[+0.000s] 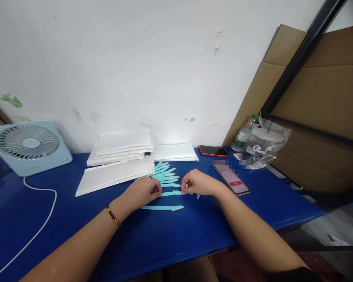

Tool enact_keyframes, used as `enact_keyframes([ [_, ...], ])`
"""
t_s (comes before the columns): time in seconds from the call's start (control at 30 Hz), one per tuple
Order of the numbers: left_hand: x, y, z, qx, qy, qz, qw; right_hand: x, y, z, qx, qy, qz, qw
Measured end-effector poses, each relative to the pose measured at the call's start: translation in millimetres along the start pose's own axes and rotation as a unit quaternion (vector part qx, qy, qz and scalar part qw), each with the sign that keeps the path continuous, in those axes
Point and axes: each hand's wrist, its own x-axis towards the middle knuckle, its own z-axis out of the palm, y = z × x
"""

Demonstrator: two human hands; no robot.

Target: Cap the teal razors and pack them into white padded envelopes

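Note:
Between my hands runs a thin teal razor-like stick (171, 193), its two ends pinched in my fingers. My left hand (145, 191), closed, holds its left end; my right hand (195, 182), also closed, grips the right end. Nearer the front, another teal stick (161, 208) lies on the blue table (176, 235). Behind my hands, several more teal sticks (164, 172) are fanned out, overlapping, partly hidden by my left hand. A small pale piece (198, 196) shows beneath my right hand.
White padded envelopes (122, 143) are stacked by the wall, one loose envelope (111, 174) in front. At left stands a blue fan (31, 147) with a white cable (51, 211). Rightward are a lit phone (231, 178), a red-edged phone (213, 151), a bottle (241, 140) and a bagged cup (263, 143).

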Motion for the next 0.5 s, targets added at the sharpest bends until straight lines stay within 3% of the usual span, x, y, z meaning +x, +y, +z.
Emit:
enact_keyframes([
  [0.17, 5, 5, 4.5, 0.006, 0.007, -0.013, 1.000, 8, -7, 13, 0.063, 0.003, 0.017, 0.998],
  [0.37, -2, 7, -2.3, -0.001, 0.043, 0.012, 0.999, -9, 2, -14, -0.003, 0.038, -0.057, 0.998],
  [0.5, -11, 15, -5.2, 0.003, -0.042, 0.071, 0.997, -19, 10, -26, -0.089, -0.050, -0.033, 0.994],
])
